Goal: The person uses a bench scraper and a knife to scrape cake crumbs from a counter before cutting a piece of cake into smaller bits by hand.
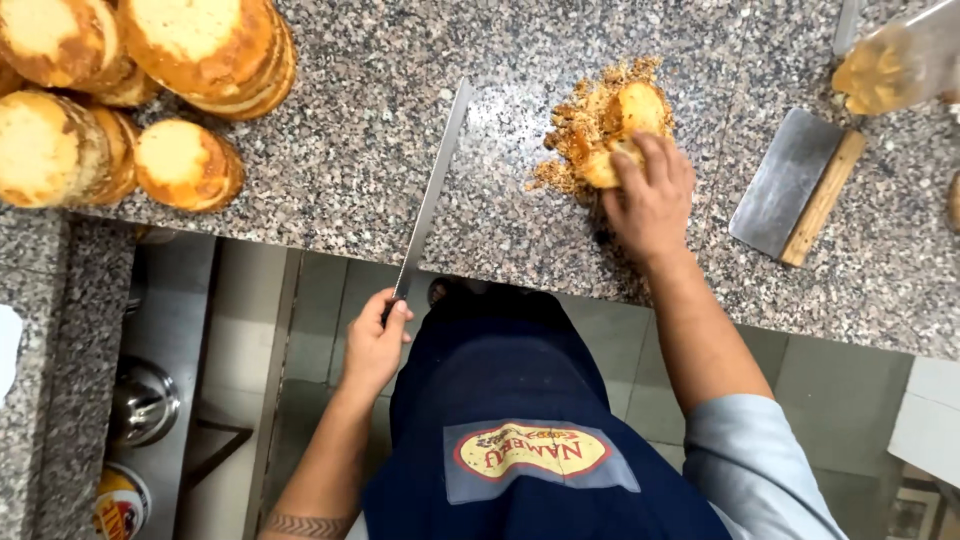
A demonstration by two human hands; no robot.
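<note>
My left hand (374, 343) grips the handle of a long serrated knife (432, 190) whose blade lies flat across the granite counter (380, 150), pointing away from me. My right hand (652, 195) rests palm down on a heap of golden cake scraps and crumbs (598, 120) on the counter, fingers curled over a piece at the heap's near edge.
Several round sponge cakes (185, 165) are stacked at the counter's left. A metal bench scraper with a wooden handle (795, 185) lies right of the crumbs. A clear plastic bag holding yellow pieces (895, 65) sits at the top right. Steel bowls (140, 400) stand below the counter.
</note>
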